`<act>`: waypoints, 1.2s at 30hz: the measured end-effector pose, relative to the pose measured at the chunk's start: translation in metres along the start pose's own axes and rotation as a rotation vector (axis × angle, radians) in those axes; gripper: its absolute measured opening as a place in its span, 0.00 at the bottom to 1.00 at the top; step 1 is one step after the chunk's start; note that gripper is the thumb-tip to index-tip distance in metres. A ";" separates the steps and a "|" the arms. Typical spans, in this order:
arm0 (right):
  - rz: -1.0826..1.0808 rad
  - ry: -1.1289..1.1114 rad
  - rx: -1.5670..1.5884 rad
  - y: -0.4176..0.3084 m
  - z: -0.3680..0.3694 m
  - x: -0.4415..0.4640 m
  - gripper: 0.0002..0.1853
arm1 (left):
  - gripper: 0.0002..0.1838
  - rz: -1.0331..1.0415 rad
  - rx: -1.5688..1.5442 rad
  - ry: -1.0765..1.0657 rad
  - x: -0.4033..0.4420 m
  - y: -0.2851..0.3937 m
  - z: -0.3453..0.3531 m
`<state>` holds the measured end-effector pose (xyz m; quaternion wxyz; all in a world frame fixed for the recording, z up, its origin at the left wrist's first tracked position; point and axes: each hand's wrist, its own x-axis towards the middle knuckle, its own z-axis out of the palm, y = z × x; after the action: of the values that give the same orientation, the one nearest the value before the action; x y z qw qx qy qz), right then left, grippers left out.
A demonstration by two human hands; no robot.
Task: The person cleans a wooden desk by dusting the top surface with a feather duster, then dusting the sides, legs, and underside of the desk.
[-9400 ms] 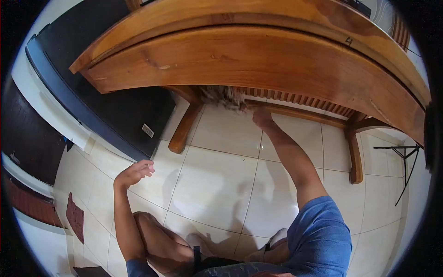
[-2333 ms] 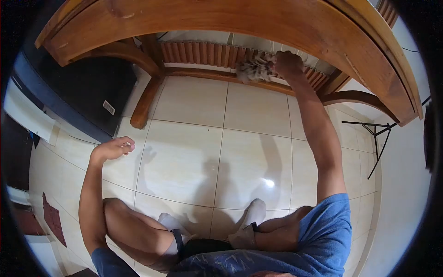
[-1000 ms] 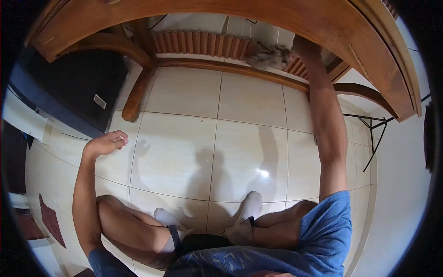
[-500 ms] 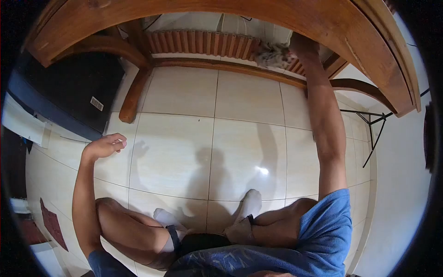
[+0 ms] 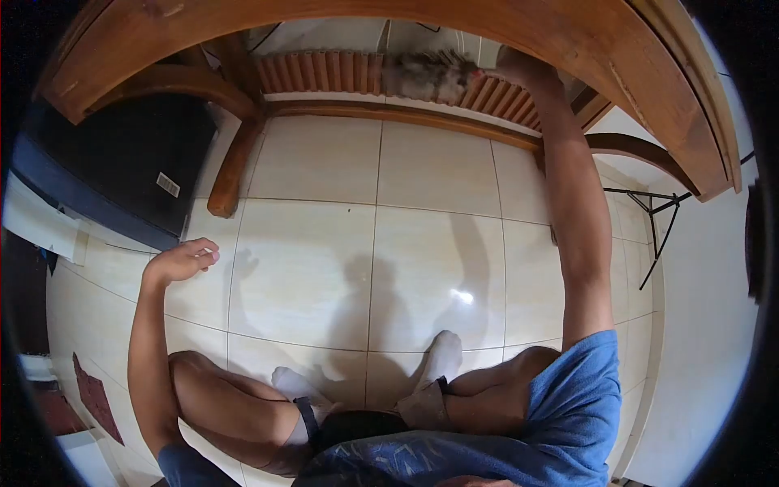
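My right hand point(image 5: 521, 68) reaches far forward under the wooden table and is closed on a feather duster. The duster's grey-brown feathery head point(image 5: 432, 75) lies against a strip of reddish-brown wooden slats point(image 5: 324, 73), blurred by motion. A small red spot shows where the head meets the handle; most of the handle is hidden by my hand. My left hand point(image 5: 185, 261) hangs over the tiles beside the black box with its fingers loosely bent, holding nothing.
The curved wooden table edge point(image 5: 365, 10) arches over the top of the view. A wooden leg point(image 5: 231, 166) stands at left, near a black box point(image 5: 122, 162) with a white label. A thin black metal stand point(image 5: 653, 207) is at right. Cream tiles point(image 5: 300, 260) cover the floor.
The feather duster has swept left along the slats and slightly up, with my right hand moving a little the same way. My left hand stays nearly where it was.
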<state>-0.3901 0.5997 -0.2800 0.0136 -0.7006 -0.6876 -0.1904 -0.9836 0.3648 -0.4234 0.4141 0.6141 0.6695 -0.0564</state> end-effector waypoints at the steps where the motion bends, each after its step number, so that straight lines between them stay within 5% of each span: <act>1: 0.003 0.004 0.025 0.004 0.005 0.008 0.34 | 0.27 -0.009 -0.001 0.008 -0.001 -0.001 0.000; 6: -0.002 0.367 -0.039 0.026 0.038 0.015 0.27 | 0.26 -0.001 -0.014 0.031 -0.008 0.005 -0.002; 13: 0.099 0.066 0.115 0.021 0.018 0.015 0.26 | 0.27 -0.039 -0.007 0.014 -0.008 -0.003 -0.002; 18: 0.066 0.404 0.095 0.024 0.030 0.009 0.27 | 0.27 -0.027 -0.034 0.021 -0.012 0.008 -0.002; 22: 0.077 0.096 0.065 0.032 0.024 0.012 0.21 | 0.27 -0.023 -0.033 0.002 -0.006 -0.001 -0.001; 26: 0.057 0.197 0.065 0.051 0.026 0.011 0.28 | 0.27 -0.036 -0.015 0.015 -0.001 0.002 0.000; 32: 0.030 0.031 -0.148 0.045 0.026 0.005 0.31 | 0.27 0.004 -0.010 0.006 0.004 0.007 0.003; 36: 0.115 -0.066 0.016 0.053 0.035 -0.012 0.27 | 0.26 -0.018 0.008 -0.014 0.009 0.003 0.001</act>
<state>-0.3294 0.5952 -0.3031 0.0077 -0.7446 -0.6478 -0.1607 -0.9794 0.3721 -0.4289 0.4161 0.6091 0.6718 -0.0671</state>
